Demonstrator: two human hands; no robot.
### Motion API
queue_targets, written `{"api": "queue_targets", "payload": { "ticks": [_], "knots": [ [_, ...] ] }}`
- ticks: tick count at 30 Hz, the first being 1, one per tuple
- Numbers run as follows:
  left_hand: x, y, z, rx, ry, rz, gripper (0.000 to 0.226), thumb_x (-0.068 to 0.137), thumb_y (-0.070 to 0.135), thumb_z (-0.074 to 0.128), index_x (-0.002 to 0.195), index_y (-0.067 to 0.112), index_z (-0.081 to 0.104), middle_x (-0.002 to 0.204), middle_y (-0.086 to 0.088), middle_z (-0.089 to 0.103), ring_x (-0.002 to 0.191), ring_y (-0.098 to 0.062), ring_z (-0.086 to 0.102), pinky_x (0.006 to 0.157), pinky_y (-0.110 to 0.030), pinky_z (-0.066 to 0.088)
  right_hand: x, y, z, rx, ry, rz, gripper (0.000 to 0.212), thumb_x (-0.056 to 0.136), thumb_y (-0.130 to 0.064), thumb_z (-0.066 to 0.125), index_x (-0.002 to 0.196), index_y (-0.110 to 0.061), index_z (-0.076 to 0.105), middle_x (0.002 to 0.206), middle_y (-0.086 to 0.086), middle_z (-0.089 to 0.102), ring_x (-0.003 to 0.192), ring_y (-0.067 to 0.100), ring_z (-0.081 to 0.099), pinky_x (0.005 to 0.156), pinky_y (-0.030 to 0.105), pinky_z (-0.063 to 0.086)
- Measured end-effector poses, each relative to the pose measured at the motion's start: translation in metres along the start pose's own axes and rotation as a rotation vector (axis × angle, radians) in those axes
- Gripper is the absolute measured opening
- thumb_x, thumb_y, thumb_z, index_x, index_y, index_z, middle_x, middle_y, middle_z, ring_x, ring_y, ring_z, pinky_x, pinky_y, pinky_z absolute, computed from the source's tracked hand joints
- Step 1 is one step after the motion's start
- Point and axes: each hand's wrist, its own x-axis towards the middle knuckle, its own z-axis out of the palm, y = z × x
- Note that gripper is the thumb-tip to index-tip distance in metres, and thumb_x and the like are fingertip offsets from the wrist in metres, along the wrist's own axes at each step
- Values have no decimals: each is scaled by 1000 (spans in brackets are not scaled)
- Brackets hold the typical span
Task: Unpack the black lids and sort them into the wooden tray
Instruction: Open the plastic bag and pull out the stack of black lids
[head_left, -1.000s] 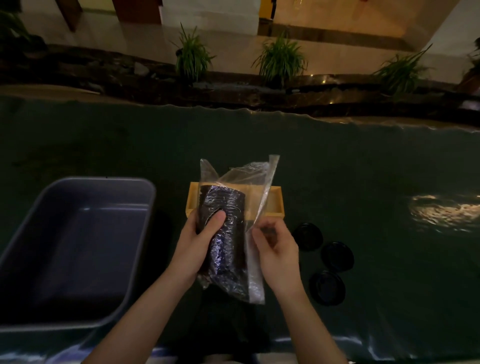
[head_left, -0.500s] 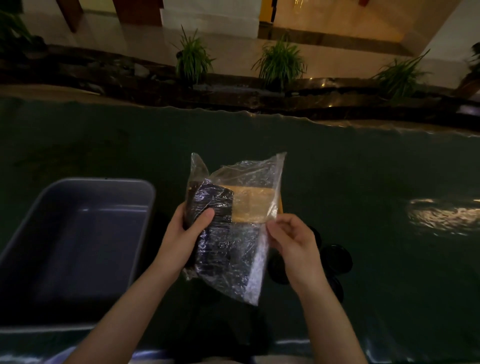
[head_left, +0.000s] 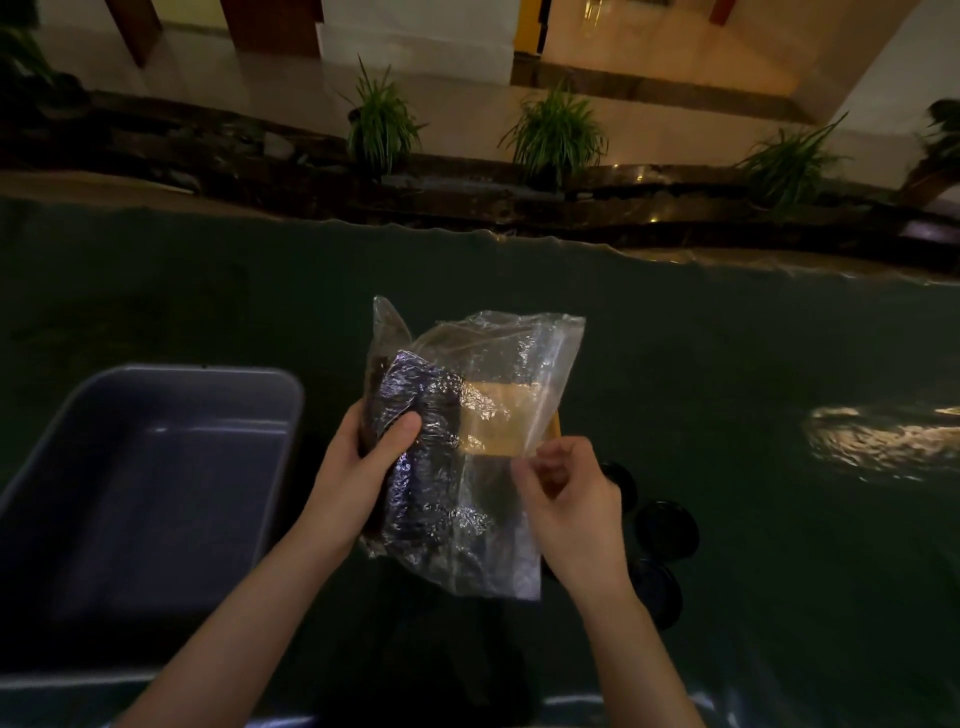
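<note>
I hold a clear plastic bag (head_left: 498, 364) upright above the table. A stack of black lids (head_left: 421, 457) fills its left side. My left hand (head_left: 363, 467) grips the stack through the plastic, thumb on its front. My right hand (head_left: 566, 499) pinches the bag's right edge between thumb and fingers. The wooden tray (head_left: 556, 423) stands behind the bag and shows mostly through the plastic. Three loose black lids lie on the table to the right: one (head_left: 621, 480) partly behind my right hand, one (head_left: 666, 530) further right, one (head_left: 655, 595) nearest me.
A large grey plastic tub (head_left: 62, 436) stands empty at the left. The table wears a dark green cloth (head_left: 753, 364). Beyond its far edge runs a dark ledge with potted plants (head_left: 382, 124). A bright reflection glints on the cloth at the right.
My right hand has pulled the bag's right edge outward to the right, so the bag has spread wider and covers most of the tray. The left hand's grip on the stack has held.
</note>
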Motion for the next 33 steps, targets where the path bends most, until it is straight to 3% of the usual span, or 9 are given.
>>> {"api": "queue_targets", "payload": {
  "ticks": [3,8,12,14,16,20,23,26,33],
  "knots": [
    [3,3,-5,-20,32,14,70,59,68,79,122,47,58,122,14,71,108,-6,70,87,-29,54,1,4,-11,8,41,-66,8,97,-18,72,93,-24,68,76,-8,73,73,6,71,61,22,56],
    [7,3,-8,-53,53,7,81,62,65,80,133,35,57,121,8,74,105,-11,74,82,-29,57,2,1,-21,536,-28,176,20,102,-9,62,104,-29,58,87,6,77,72,16,71,65,31,56],
    [7,2,-7,-65,49,-3,83,61,66,81,135,36,56,123,8,73,106,-11,73,88,-35,56,1,-3,-15,346,-17,62,20,104,-12,59,97,-30,65,91,-9,73,80,4,68,72,21,53],
    [7,2,-8,-60,51,-1,82,60,68,81,133,39,57,123,10,73,106,-10,73,90,-36,56,0,-5,-14,273,-34,52,4,99,-35,66,100,-33,63,92,-12,71,79,4,68,69,17,52],
    [8,1,-10,-54,50,2,79,61,68,81,131,41,58,123,11,73,108,-10,72,90,-35,56,-1,-3,-11,99,-20,-10,31,87,-51,74,105,-31,58,85,-10,69,77,5,67,62,15,51],
    [13,-3,-15,-63,77,-23,87,60,69,82,136,36,56,124,10,73,109,-11,72,91,-36,55,2,3,-13,-38,144,-85,24,91,-29,78,107,-24,60,77,-15,69,77,0,68,61,10,51],
    [17,-10,-20,-73,83,-75,86,55,73,84,130,38,60,120,8,75,107,-15,74,89,-38,56,4,11,-19,158,96,6,2,94,-26,74,96,-26,75,75,-6,77,73,9,74,69,28,62],
    [25,-27,-25,-138,-23,-228,78,63,67,84,130,36,61,119,1,77,108,-23,74,94,-47,54,4,9,-18,574,-40,189,13,90,-33,73,90,-22,81,90,10,79,90,40,73,88,53,58],
    [27,-84,-19,-297,-115,-536,51,78,62,77,118,31,74,117,-6,77,105,-29,75,82,-45,58,4,3,12,792,-258,358,24,101,-22,64,86,-16,81,84,5,76,79,17,72,77,30,57]
  ]
}}
